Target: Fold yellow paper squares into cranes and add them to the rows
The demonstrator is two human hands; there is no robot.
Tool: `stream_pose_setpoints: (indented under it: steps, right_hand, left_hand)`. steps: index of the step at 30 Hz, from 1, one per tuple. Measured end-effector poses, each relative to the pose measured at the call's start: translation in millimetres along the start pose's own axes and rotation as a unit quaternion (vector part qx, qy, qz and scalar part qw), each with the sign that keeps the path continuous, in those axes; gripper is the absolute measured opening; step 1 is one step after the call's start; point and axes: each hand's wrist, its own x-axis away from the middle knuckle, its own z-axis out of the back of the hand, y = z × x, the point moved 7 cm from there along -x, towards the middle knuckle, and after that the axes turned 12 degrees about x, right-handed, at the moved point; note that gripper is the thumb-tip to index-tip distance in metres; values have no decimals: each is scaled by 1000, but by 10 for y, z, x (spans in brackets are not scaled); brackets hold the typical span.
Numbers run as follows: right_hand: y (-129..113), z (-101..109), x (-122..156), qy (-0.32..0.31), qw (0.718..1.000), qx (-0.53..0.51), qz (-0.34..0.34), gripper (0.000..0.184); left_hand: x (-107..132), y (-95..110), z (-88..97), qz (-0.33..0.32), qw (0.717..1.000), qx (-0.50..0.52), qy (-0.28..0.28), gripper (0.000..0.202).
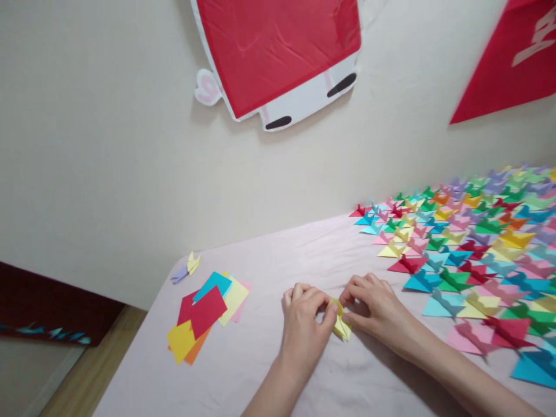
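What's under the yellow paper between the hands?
Pale cloth shows around the folded yellow paper. The patch directly beneath is covered; the left hand and right hand also hide parts of the paper.

The paper (342,331) is small, yellow and partly folded, longer than wide, with a dark line along its paler near part. It sits left of the cranes (408,265), apart from them, its upper part between the fingertips of the left hand (305,317) and right hand (374,307), its near end uncovered.
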Motion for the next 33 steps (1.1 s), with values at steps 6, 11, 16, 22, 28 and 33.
stream_pose_setpoints:
  steps: [6,11,16,22,28,33]
  right_hand:
    - [17,15,-3,-21,1000,-15,-11,9]
    - [50,24,-19,-47,997,-68,4,13]
    - [68,13,-28,-42,997,-65,-18,13]
    - [75,-8,-25,-43,997,-63,-11,17]
    - [80,-17,-24,-40,997,-69,-17,17]
    - [55,-13,-14,-21,998,-56,-23,15]
  left_hand:
    - [4,-7,-3,-7,1000,6,-5,16]
    - [-5,-20,2,-4,1000,5,-3,15]
    - [-7,-35,-2,-3,1000,5,2,14]
    - [-3,-57,6,-6,1000,13,12,15]
    - [4,-65,3,-4,1000,14,20,17]
    - [13,-80,4,1,999,18,26,18]
